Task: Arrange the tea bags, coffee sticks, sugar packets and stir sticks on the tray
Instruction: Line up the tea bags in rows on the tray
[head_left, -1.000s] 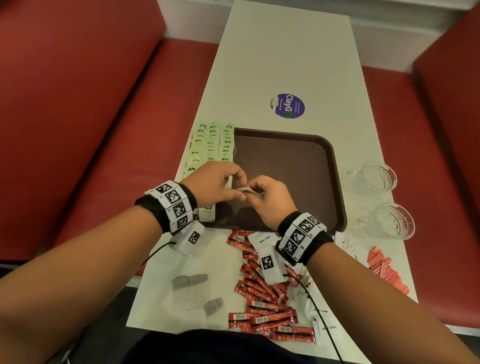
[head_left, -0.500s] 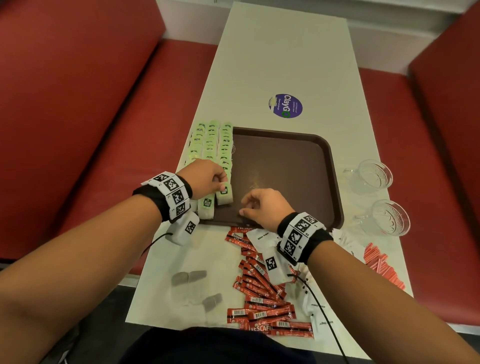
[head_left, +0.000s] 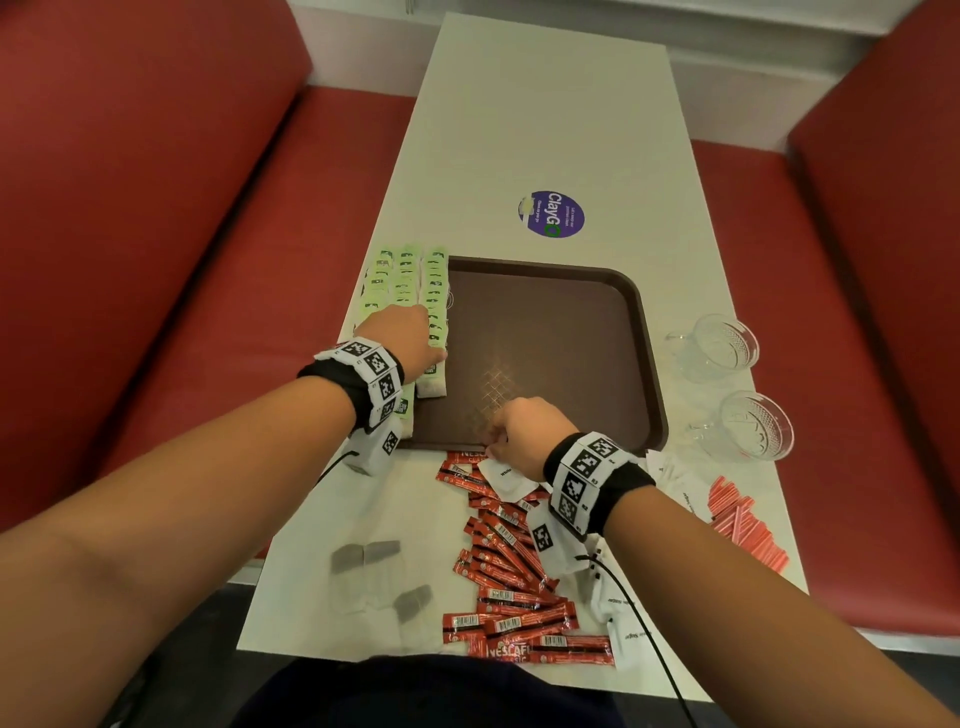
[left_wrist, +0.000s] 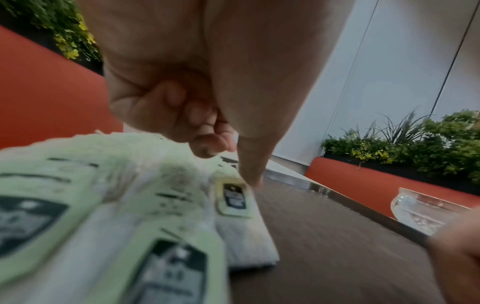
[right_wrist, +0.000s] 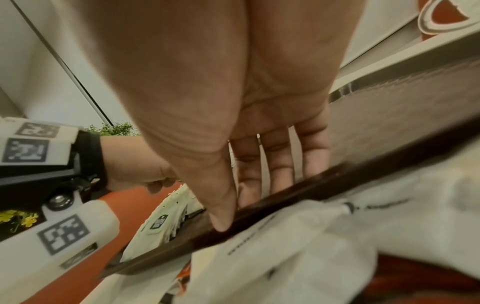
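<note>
Overhead, the brown tray (head_left: 550, 332) is seen at the table's centre, with rows of green-tagged tea bags (head_left: 434, 291) lined along its nine-o'clock edge. The left hand (head_left: 402, 340) rests on the near end of those rows; its grip cannot be judged from above. The right hand (head_left: 524, 431) sits at the tray's six-o'clock rim, above a white sugar packet (head_left: 506, 475). Red coffee sticks (head_left: 511, 566) are heaped at six o'clock off the tray, pink stir sticks (head_left: 743, 525) at four o'clock, two glass cups (head_left: 724, 345) at three o'clock.

From the left wrist, the fingers (left_wrist: 205, 142) are seen curled into the palm, apparently holding nothing, while the thumb (left_wrist: 250, 168) is pressed down beside a tea-bag tag (left_wrist: 235, 197).

From the right wrist, the fingers (right_wrist: 278, 164) are seen straight and relaxed over the tray rim (right_wrist: 285, 199), the thumb touching it; nothing is gripped. Sugar packets (right_wrist: 285, 246) lie just below.

The tea bags are judged light, soft and easily shifted, so gentle pressure from above is advised. The sugar packets are probably thin, limp and tearable, best pinched by an edge; the coffee sticks are likely slick and best taken at mid-length.
</note>
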